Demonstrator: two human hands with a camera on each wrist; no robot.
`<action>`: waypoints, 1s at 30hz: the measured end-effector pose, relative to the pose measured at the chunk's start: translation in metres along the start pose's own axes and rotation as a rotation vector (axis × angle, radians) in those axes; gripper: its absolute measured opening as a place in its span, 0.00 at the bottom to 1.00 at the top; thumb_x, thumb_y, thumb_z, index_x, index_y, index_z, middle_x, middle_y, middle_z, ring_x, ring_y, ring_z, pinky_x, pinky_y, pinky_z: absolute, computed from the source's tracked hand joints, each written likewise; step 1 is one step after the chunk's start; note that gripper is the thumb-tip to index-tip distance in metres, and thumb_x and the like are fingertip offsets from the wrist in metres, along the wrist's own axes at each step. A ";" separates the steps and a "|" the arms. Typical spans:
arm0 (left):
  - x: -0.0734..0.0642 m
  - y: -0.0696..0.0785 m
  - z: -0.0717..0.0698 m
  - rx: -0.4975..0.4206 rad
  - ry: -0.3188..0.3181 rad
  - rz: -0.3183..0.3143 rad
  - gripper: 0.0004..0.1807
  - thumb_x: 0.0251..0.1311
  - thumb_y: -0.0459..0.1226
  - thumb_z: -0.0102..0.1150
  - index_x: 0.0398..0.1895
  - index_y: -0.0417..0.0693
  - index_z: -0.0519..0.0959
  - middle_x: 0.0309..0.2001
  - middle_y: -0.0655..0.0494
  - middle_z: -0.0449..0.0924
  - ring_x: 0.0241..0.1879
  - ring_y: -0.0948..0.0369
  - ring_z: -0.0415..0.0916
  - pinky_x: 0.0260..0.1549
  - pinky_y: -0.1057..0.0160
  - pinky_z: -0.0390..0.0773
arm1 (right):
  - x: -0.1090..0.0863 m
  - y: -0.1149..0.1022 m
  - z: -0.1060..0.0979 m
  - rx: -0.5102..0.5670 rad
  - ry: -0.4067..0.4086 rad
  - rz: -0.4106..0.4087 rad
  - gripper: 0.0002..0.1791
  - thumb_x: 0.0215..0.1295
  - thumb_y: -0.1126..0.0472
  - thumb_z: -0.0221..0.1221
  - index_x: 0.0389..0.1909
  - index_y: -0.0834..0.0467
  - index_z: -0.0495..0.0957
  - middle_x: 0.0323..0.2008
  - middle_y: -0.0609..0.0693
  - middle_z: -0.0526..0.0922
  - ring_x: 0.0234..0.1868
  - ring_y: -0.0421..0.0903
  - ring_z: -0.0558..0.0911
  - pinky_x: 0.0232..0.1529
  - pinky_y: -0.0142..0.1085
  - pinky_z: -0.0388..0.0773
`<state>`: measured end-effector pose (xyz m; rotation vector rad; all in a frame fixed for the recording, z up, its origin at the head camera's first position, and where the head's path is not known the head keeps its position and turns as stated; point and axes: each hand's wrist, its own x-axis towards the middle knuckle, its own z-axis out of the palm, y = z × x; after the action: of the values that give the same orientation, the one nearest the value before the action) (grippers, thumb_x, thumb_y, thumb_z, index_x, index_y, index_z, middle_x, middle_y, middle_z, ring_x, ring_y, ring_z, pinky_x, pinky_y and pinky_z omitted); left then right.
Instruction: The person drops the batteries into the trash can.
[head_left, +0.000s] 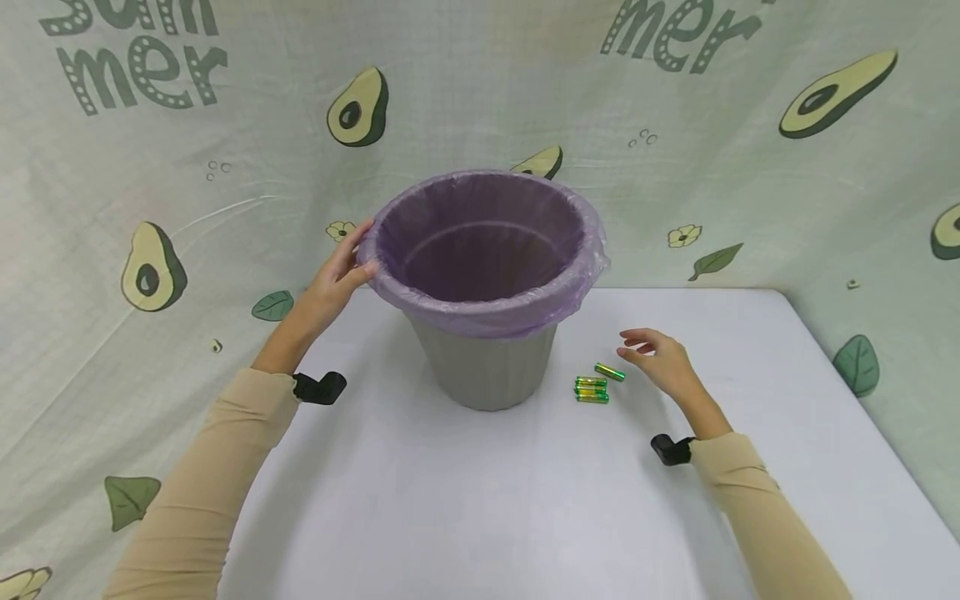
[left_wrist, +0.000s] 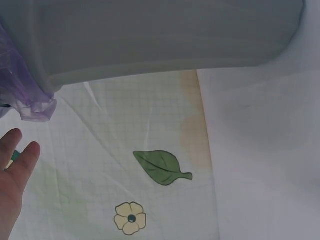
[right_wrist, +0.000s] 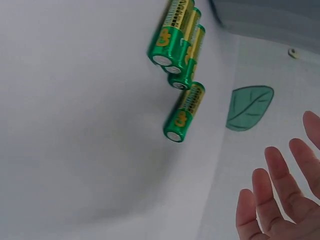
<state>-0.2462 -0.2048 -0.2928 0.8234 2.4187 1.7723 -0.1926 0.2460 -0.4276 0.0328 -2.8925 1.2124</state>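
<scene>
Batteries (head_left: 592,390), green and gold, lie just left of the fingers of the right hand (head_left: 660,362) and nearer the person: three side by side, a fourth battery (right_wrist: 184,112) slanted just beside them, closest to the fingertips. Those fingers are parted and gently bent above the table (head_left: 450,517). Farther left of them stands a grey bin (head_left: 491,367), its rim covered by a purple bag (head_left: 480,321). On the bin's opposite side, the left hand (head_left: 333,283) has its fingers spread at the rim; I cannot tell how firmly they touch. Beyond both hands' fingers hangs a printed cloth (head_left: 487,92).
</scene>
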 end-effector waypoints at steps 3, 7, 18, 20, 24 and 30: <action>0.000 0.000 0.000 0.006 -0.001 0.000 0.33 0.66 0.34 0.40 0.74 0.48 0.45 0.73 0.48 0.45 0.70 0.49 0.48 0.52 0.78 0.64 | 0.003 0.009 0.007 -0.001 -0.019 0.036 0.25 0.65 0.55 0.55 0.58 0.65 0.69 0.53 0.66 0.75 0.53 0.61 0.72 0.48 0.52 0.70; 0.000 0.000 0.000 0.020 -0.003 -0.010 0.33 0.66 0.34 0.41 0.74 0.49 0.45 0.73 0.50 0.46 0.70 0.50 0.49 0.55 0.74 0.63 | 0.005 0.017 0.015 0.000 -0.039 0.085 0.24 0.64 0.57 0.55 0.58 0.66 0.69 0.53 0.66 0.75 0.53 0.61 0.72 0.47 0.50 0.71; 0.000 0.000 -0.001 0.038 0.001 -0.012 0.33 0.66 0.34 0.41 0.74 0.51 0.45 0.73 0.51 0.46 0.71 0.51 0.48 0.62 0.61 0.60 | 0.008 0.033 0.031 0.045 -0.093 0.157 0.22 0.62 0.60 0.56 0.55 0.68 0.71 0.50 0.67 0.75 0.51 0.61 0.73 0.47 0.49 0.71; 0.000 0.000 -0.001 0.038 0.000 -0.011 0.33 0.66 0.34 0.40 0.74 0.50 0.45 0.73 0.51 0.46 0.71 0.51 0.48 0.60 0.65 0.62 | 0.009 0.035 0.033 0.048 -0.084 0.150 0.21 0.61 0.62 0.57 0.53 0.69 0.72 0.47 0.67 0.76 0.49 0.60 0.74 0.45 0.47 0.71; 0.000 0.000 -0.001 0.037 0.000 -0.010 0.33 0.66 0.33 0.40 0.74 0.50 0.45 0.73 0.50 0.46 0.70 0.50 0.49 0.55 0.73 0.63 | 0.009 0.039 0.035 0.035 -0.087 0.140 0.20 0.60 0.63 0.57 0.52 0.69 0.73 0.43 0.64 0.76 0.46 0.57 0.75 0.41 0.43 0.73; 0.000 0.000 0.000 0.014 0.000 0.000 0.33 0.66 0.33 0.40 0.74 0.48 0.45 0.73 0.49 0.46 0.70 0.49 0.48 0.53 0.77 0.64 | 0.009 0.039 0.037 0.005 -0.118 0.147 0.19 0.60 0.63 0.56 0.50 0.69 0.73 0.40 0.61 0.76 0.41 0.52 0.74 0.36 0.35 0.71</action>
<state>-0.2466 -0.2048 -0.2930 0.8253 2.4335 1.7570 -0.2024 0.2468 -0.4816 -0.1139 -3.0413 1.2809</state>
